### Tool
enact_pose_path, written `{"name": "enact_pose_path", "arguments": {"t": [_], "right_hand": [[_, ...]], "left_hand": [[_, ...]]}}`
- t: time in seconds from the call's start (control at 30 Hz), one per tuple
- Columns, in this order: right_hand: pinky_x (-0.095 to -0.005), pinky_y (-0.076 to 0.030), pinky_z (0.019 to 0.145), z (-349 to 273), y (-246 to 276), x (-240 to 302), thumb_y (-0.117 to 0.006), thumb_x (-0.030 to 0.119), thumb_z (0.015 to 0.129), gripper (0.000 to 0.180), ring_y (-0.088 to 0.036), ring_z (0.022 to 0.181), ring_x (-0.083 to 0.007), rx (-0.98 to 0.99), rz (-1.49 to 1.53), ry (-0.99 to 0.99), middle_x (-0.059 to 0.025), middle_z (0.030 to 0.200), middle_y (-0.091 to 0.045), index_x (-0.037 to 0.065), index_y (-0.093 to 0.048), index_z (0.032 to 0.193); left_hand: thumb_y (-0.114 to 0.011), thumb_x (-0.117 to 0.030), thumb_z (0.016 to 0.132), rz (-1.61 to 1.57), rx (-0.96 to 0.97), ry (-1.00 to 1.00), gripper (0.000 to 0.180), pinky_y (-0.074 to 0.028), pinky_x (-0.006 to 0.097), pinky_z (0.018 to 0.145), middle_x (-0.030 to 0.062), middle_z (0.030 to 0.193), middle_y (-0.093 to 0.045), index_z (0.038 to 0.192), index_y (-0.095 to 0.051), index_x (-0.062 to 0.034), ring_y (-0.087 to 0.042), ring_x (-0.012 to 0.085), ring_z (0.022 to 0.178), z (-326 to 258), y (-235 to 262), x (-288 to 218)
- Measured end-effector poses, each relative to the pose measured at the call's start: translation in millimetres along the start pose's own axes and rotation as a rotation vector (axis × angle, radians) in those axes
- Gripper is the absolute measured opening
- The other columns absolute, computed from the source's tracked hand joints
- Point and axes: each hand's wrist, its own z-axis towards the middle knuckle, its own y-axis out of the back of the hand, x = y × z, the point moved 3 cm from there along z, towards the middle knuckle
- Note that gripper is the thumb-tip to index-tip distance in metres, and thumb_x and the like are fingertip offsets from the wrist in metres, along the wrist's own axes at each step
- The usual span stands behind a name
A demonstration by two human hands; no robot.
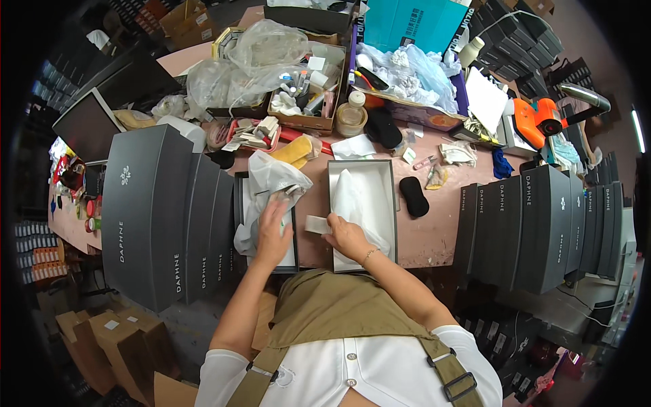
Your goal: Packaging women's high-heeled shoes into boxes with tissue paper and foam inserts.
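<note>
My left hand [273, 230] lies with fingers stretched out over crumpled white wrapping paper [266, 178] in a narrow dark box [296, 256]. A shiny greyish piece, its kind unclear, shows by the fingertips. My right hand [348, 239] pinches a small off-white block [317, 224], which looks like an eraser or sponge, between thumb and fingers. That hand reaches across the near left part of an open grey shoebox [395, 183]. White tissue paper [355, 203], bunched into a long pointed shape, fills much of this box; whatever it covers is hidden.
Stacks of dark grey shoeboxes [152, 210] stand on the left, with more shoeboxes [542, 227] on the right. A black oval pad [413, 197] lies beside the open box. Behind are a glass jar [352, 117], a cluttered carton [319, 122] and an orange tool [532, 123].
</note>
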Motion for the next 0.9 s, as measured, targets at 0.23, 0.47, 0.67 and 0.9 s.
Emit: {"name": "enact_pose_path", "arguments": {"t": [0.23, 0.47, 0.67, 0.9], "right_hand": [[-0.0454, -0.051, 0.063, -10, 32, 8, -0.055, 0.011, 0.084, 0.033, -0.063, 0.076, -0.0368, -0.026, 0.132, -0.051, -0.0196, 0.091, -0.064, 0.005, -0.047, 0.115], [-0.0464, -0.049, 0.079, -28, 72, -53, -0.051, 0.011, 0.086, 0.036, -0.06, 0.092, -0.0418, -0.083, 0.136, -0.186, -0.0293, 0.104, -0.058, 0.001, -0.049, 0.12], [-0.0452, -0.046, 0.091, 0, 25, -106, -0.053, 0.013, 0.083, 0.064, -0.052, 0.105, -0.052, 0.154, -0.199, -0.528, -0.0449, 0.128, -0.031, -0.006, -0.026, 0.138], [-0.0471, -0.046, 0.089, -31, 18, -111, -0.064, 0.016, 0.077, 0.083, -0.055, 0.102, -0.0467, -0.006, 0.171, -0.466, -0.0355, 0.113, -0.051, -0.002, -0.017, 0.144]], "left_hand": [[-0.064, -0.008, 0.076, -0.257, 0.33, -0.007, 0.059, -0.036, 0.04, 0.103, 0.0201, 0.134, -0.043, 0.131, -0.045, 0.0, -0.044, 0.0355, 0.123, 9, -62, -37], [-0.061, -0.004, 0.076, -0.196, 0.313, -0.186, 0.041, -0.042, 0.04, 0.096, 0.019, 0.122, -0.051, 0.116, -0.054, -0.0023, -0.051, 0.0336, 0.113, 5, -82, -69], [-0.064, -0.023, 0.076, 0.33, 0.594, -0.6, 0.047, -0.023, 0.052, 0.109, 0.0169, 0.128, -0.047, 0.119, -0.055, -0.0067, -0.039, 0.0329, 0.127, -21, -141, -94], [-0.069, -0.045, 0.074, 0.397, 0.774, -0.452, 0.06, -0.025, 0.053, 0.105, 0.0144, 0.117, -0.052, 0.118, -0.056, -0.0063, -0.044, 0.0275, 0.12, -23, -135, -97]]}}
